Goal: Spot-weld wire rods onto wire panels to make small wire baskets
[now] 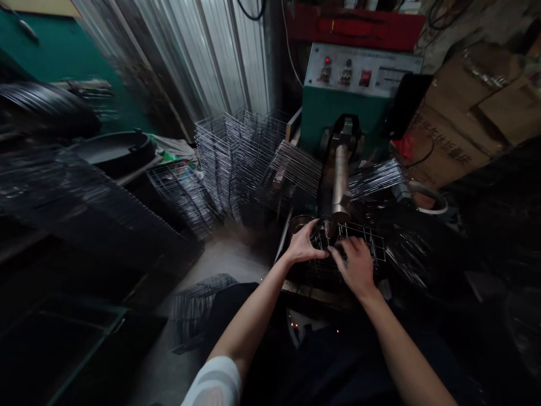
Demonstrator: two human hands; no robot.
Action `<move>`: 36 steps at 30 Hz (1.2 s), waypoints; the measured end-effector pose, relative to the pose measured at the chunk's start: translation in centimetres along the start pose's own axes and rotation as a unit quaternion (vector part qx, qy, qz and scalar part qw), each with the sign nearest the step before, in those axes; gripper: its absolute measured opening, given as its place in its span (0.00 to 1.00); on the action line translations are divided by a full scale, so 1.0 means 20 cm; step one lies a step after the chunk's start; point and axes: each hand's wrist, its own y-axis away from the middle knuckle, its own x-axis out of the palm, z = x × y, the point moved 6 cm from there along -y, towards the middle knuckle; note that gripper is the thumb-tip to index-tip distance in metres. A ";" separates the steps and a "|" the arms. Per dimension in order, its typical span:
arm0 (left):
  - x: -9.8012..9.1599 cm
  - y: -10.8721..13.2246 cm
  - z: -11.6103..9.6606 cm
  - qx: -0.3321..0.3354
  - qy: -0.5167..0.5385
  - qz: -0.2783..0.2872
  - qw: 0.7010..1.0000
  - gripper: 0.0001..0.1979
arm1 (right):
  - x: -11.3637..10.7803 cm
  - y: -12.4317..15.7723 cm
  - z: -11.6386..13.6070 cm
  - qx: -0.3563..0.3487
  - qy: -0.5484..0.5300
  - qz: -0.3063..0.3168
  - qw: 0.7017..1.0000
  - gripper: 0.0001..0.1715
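A wire grid panel point(375, 243) lies beneath the metal electrode arm point(340, 183) of a green spot welding machine point(353, 115). On its left side, my left hand point(305, 243) closes thumb and fingers around a small dark piece close to the electrode tip. My right hand point(355, 262) is bent over the grid from the right, fingers on the wires and thumb near the left thumb. What exactly sits between the fingertips is too dark to make out. Orange sparks point(295, 325) glow below the work.
Tall stacks of wire racks point(230, 163) stand left of the machine. Wire bundles point(298, 166) rest beside the electrode arm. Cardboard boxes point(448, 135) are piled at right. Another wire basket point(198, 307) sits on the floor near my left leg.
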 end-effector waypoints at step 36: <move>0.61 0.27 0.79 -0.135 0.564 0.029 0.814 0.66 | -0.05 0.48 -0.44 0.405 -0.507 -0.009 0.761 0.28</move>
